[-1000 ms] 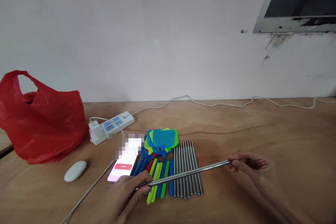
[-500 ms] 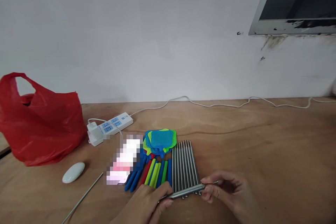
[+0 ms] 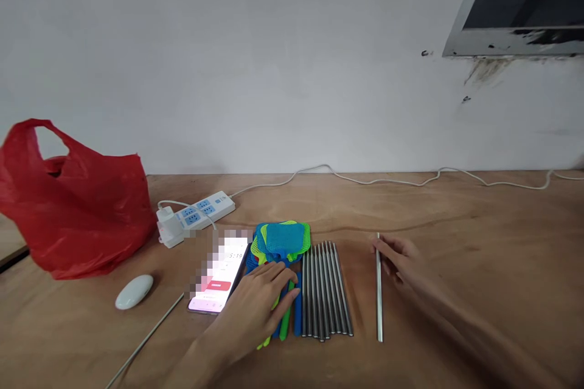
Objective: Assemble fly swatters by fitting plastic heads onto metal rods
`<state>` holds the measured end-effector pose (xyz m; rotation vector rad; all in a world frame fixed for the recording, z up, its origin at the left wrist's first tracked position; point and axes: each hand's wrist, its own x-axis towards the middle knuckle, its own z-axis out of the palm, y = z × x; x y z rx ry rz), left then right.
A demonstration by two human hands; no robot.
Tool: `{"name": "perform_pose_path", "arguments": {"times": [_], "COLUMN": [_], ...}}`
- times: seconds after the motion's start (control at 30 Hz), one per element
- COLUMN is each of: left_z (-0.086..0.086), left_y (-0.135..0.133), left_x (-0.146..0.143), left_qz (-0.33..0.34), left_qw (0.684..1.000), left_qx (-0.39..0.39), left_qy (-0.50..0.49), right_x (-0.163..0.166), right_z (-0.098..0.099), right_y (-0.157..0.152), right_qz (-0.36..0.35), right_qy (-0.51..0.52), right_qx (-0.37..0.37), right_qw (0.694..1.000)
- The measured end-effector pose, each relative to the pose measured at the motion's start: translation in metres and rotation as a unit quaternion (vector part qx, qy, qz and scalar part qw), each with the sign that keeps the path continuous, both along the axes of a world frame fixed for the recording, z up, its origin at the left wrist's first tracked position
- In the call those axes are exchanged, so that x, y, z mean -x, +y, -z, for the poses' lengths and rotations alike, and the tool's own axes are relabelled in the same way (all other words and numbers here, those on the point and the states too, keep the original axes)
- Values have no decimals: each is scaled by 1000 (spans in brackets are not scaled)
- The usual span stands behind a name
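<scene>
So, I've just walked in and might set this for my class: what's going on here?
A person is working bare-handed at a wooden table. The right hand pinches a single metal rod near its far end, to the right of a row of similar rods. The left hand is over some coloured sticks; whether it touches them is unclear. Coloured mesh pieces lie piled just beyond.

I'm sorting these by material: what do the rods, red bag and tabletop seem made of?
Rods: likely polished metal, silvery with bright reflected streaks.
Red bag: apparently thin plastic, slightly glossy, with creases and a loop handle.
Tabletop: probably wood or plywood, fairly dull, given its brown grain.
</scene>
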<state>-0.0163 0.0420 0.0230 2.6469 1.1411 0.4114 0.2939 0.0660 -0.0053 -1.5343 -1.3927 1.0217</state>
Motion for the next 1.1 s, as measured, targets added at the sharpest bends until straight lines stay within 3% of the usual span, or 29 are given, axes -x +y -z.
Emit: {"name": "perform_pose_path", "arguments": {"times": [0.17,0.33,0.6,1.1], "left_z": [4,12,26,25], "left_y": [14,24,23,14], "left_x": [-11,-14,-13,-18], "left_qz": [4,9,-27,-32], "left_qw": [997,995,997,998], "left_qx": [-12,-32,-36,-26], "left_qy": [72,95,62,51], "right_x": [18,25,37,36], "right_z": [25,42,34,39], "right_y": [12,10,-5,-4], "right_qz": [-61,-78,-100,-104], "right_qy": [-93,-167,-218,-207], "right_qx": [-39,-106,-152,-187], "right_qw": [993,977,959,955]}}
